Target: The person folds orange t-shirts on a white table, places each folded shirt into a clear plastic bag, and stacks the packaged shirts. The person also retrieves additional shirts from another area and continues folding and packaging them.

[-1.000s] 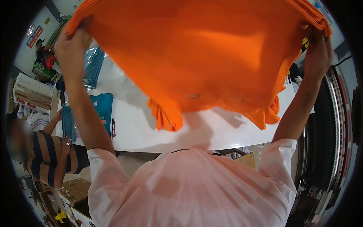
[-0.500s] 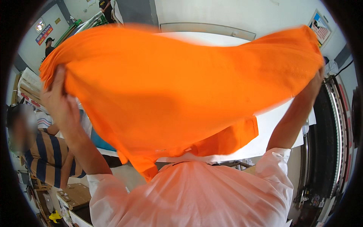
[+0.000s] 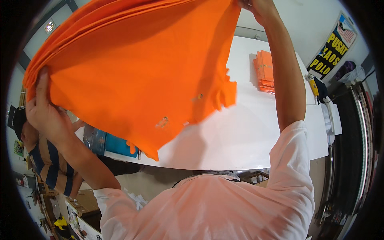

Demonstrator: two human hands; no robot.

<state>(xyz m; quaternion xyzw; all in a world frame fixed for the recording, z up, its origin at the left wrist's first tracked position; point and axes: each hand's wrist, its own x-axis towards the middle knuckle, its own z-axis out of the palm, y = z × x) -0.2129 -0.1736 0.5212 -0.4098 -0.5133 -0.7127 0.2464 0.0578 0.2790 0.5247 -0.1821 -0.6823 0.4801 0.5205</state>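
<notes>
An orange shirt hangs spread out in the air between my raised hands, with small printed marks on its front and its collar end drooping over the white table. My left hand is closed on its left edge, thumb lying across the front and the cloth bunched behind in layered folds. Up at the top of the view, my right hand pinches the opposite upper corner. The shirt hides the far left part of the table. Beyond my right forearm, partly covered by it, lies a stack of folded orange shirts in clear packaging.
The white table spreads below the shirt. Teal packaged cloth lies at its left edge, near a person in a striped shirt. A yellow-handled tool rests at the right edge, beside a long dark machine.
My right hand has moved up and inward with its corner, and my left hand slightly left and lower. The shirt now hangs further left, uncovering the folded stack and more table.
</notes>
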